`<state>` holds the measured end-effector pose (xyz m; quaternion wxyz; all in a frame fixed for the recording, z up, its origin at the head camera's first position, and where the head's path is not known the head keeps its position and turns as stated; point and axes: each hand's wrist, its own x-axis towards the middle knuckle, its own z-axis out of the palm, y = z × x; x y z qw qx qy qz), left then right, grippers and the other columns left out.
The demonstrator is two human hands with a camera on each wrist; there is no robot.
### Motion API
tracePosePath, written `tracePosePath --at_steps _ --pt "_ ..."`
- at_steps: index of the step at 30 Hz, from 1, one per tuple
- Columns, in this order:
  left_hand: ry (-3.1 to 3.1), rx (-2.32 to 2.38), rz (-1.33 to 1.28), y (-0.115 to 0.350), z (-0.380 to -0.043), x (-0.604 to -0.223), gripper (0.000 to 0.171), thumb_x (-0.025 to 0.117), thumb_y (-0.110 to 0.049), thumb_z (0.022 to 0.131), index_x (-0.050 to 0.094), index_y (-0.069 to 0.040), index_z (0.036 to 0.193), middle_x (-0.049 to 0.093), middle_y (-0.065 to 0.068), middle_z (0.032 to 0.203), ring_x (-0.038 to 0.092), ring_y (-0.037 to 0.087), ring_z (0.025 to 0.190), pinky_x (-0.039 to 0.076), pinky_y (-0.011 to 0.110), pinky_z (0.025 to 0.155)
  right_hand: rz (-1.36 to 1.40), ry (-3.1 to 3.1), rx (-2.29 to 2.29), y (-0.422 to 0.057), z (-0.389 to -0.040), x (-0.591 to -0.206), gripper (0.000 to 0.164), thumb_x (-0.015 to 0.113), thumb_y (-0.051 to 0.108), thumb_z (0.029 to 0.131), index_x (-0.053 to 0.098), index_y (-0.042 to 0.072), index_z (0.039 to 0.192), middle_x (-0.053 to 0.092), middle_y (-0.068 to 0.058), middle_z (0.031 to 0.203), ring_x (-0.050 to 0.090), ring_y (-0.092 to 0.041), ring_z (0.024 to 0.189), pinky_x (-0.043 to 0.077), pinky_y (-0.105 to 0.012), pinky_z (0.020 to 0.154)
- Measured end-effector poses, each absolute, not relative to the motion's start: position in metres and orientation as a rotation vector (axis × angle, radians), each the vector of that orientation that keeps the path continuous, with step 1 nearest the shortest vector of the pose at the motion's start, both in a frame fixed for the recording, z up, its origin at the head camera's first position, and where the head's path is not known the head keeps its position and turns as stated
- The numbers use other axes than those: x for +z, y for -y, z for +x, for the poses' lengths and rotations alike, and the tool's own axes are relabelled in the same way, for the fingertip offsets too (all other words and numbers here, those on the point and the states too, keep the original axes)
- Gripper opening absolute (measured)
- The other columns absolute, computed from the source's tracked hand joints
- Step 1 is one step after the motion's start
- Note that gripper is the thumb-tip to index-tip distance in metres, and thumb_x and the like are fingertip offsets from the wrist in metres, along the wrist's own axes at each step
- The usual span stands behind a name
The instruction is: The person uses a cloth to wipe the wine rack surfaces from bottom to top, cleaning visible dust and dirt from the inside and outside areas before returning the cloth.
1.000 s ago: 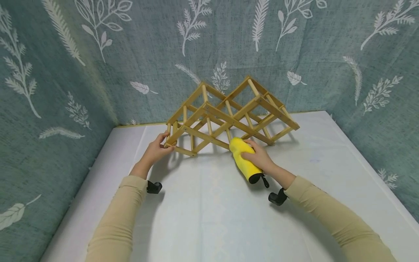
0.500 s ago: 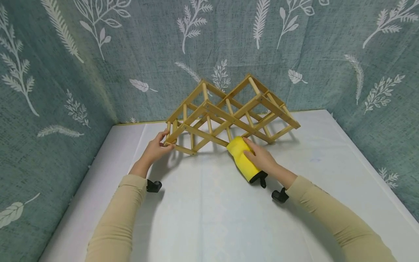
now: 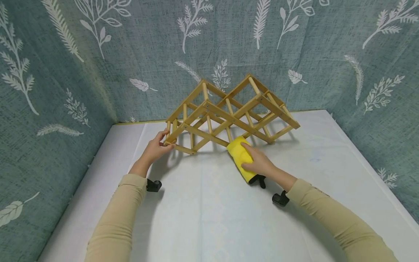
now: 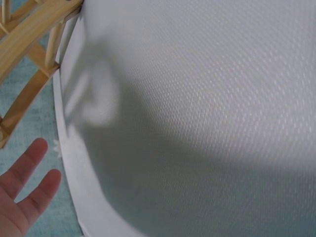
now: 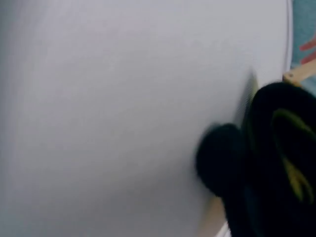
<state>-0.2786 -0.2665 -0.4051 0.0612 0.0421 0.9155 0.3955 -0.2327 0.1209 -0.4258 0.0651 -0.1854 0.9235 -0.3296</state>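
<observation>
At the left end of a wooden folding rack (image 3: 233, 119), my left hand (image 3: 154, 149) grips the slats, thumb on the front bar and fingers farther back. Two of its fingers (image 4: 42, 195) show extended beside the rack in the left wrist view. My right hand (image 3: 262, 163) holds a soft yellow sleeve (image 3: 239, 153) with thumb and fingers across its top. The sleeve looks flattened, its far end overlapping the rack's lower front bar. Its black-trimmed mouth (image 5: 284, 94), yellow inside, faces the right wrist camera, with a dark tab (image 5: 219, 160) blurred beside it.
The rack stands zigzag on a white-covered table (image 3: 209, 218), close to the back wall. Teal cloth (image 3: 147, 54) with white leaf prints covers the back and sides. A small black camera mount (image 3: 154, 186) sits at the left wrist, another (image 3: 280, 198) at the right.
The yellow sleeve has gone from rounded to flatter, and its black end has turned. My right fingers have shifted their hold on it slightly. The left hand and the rack stay put.
</observation>
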Motion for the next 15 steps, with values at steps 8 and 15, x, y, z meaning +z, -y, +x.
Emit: tracePosePath --at_steps 8,15 --pt "-2.774 1.195 0.112 0.267 -0.279 -0.406 0.072 0.061 -0.033 0.087 0.022 -0.019 0.146 0.019 0.012 0.152 0.051 0.034 0.112 0.043 0.047 0.089 -0.602 -2.747 -1.046 -0.117 -0.238 -0.427 0.074 0.061 0.011 0.079 0.027 0.011 0.145 0.043 -0.019 0.137 0.049 -0.023 0.08 0.041 -0.031 0.063" --pt "-2.768 1.204 0.113 0.267 -0.279 -0.404 0.072 0.061 -0.033 0.087 0.022 -0.019 0.146 0.019 0.011 0.152 0.053 0.033 0.11 0.044 0.046 0.088 -0.566 -2.744 -1.045 -0.131 -0.245 -0.422 0.071 0.058 0.006 0.08 0.028 0.01 0.144 0.038 -0.019 0.141 0.043 -0.015 0.057 0.038 -0.026 0.049"
